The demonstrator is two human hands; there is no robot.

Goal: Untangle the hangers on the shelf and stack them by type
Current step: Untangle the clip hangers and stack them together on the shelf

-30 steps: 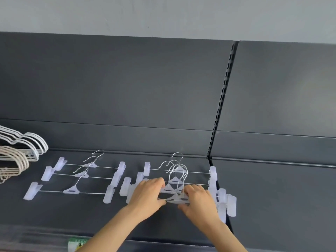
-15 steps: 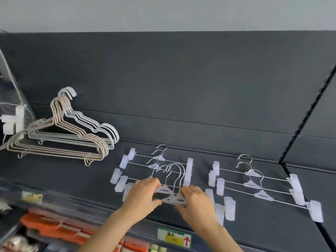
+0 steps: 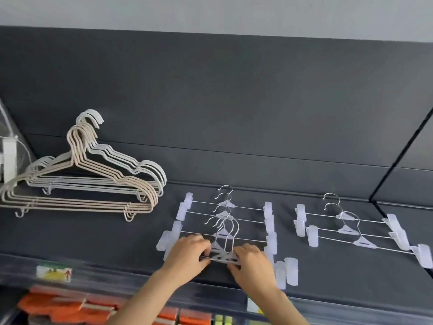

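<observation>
Left hand [image 3: 187,254] and right hand [image 3: 251,263] each pinching the front clip hangers [image 3: 225,256] on the shelf [image 3: 339,277]

The left grip [image 3: 187,255] and right grip [image 3: 251,263] pinch the centre of stacked clip hangers [image 3: 221,257] on the dark shelf [image 3: 339,275]. A second clip-hanger group [image 3: 346,229] lies to their right; coated hangers [image 3: 93,184] lie far left.

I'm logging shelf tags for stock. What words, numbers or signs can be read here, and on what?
Nothing here is clear enough to quote.
Shelf-edge label: yellow patch and a red arrow-like mark; print too blurred.
Second shelf-edge label, lower right: partly hidden, too blurred.
Orange packs below: no legible print.
Clip hangers: no markings visible.
</observation>
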